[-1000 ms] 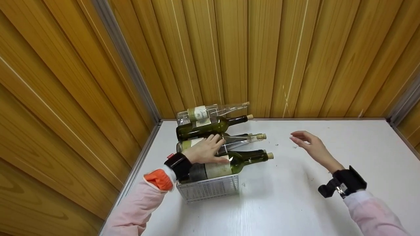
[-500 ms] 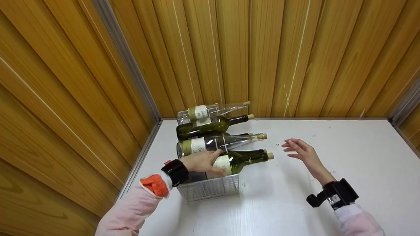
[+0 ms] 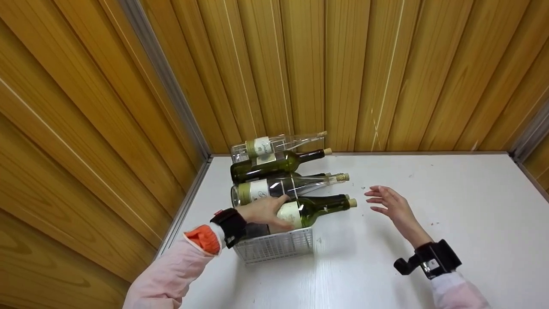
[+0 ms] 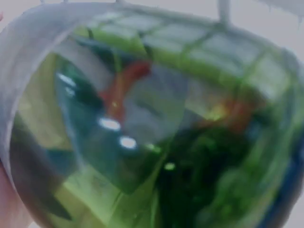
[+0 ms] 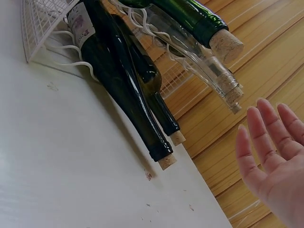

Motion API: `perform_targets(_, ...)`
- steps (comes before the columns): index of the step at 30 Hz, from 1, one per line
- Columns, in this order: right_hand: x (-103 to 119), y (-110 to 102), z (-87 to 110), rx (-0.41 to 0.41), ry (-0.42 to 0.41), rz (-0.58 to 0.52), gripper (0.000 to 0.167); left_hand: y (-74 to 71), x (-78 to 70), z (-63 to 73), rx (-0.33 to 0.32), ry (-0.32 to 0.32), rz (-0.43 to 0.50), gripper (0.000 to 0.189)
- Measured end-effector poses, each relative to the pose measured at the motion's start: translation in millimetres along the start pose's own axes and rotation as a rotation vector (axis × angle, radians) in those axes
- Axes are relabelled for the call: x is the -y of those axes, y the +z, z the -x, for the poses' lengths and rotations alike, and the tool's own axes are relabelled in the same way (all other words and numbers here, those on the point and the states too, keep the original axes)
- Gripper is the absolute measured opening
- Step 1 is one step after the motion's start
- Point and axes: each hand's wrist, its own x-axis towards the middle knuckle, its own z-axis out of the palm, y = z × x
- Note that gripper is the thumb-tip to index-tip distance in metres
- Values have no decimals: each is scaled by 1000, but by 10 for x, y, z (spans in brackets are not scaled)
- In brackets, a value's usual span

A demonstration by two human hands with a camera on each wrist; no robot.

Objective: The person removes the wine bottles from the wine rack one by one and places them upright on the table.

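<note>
My left hand point(image 3: 263, 212) grips the nearest green wine bottle point(image 3: 315, 213) around its labelled body, thumb and fingers on opposite sides. This bottle lies on its side, cork to the right, at the top of a white wire rack point(image 3: 274, 246). In the left wrist view the blurred curved glass of a green bottle point(image 4: 118, 156) fills most of the frame. My right hand point(image 3: 394, 208) hovers apart from the bottles, fingers extended and holding nothing. The right wrist view shows its fingers near the corked necks, among them a dark green bottle point(image 5: 123, 85).
Behind lie a clear bottle point(image 3: 259, 190), another green bottle point(image 3: 266, 167) and a clear bottle point(image 3: 259, 147) against the back. More necks show lower in the rack. Wood-patterned panels point(image 3: 343, 77) wall the back and left of the white table point(image 3: 364, 266).
My left hand has moved nearer, from across the clear bottle onto the nearest green one. My right hand has drifted left and nearer, its fingers spreading. The bottles look almost unmoved.
</note>
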Motion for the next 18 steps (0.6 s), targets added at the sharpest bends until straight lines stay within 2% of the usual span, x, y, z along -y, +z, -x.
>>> perform_targets(5,-13,32,36,19,-6,-67,33,24,1,-2,-43,33,-43,90)
perform_targets(9,-21,46,72,32,-49,-119,36,4,-30,22,-65,45,-86,88)
perform_targets(14,-46,2,94,115,-134,-193,40,-70,-102,42,-108,43,-121,84)
perform_targets(18,-55,-29,105,189,-191,-268,42,-193,-207,18,-158,36,-147,84)
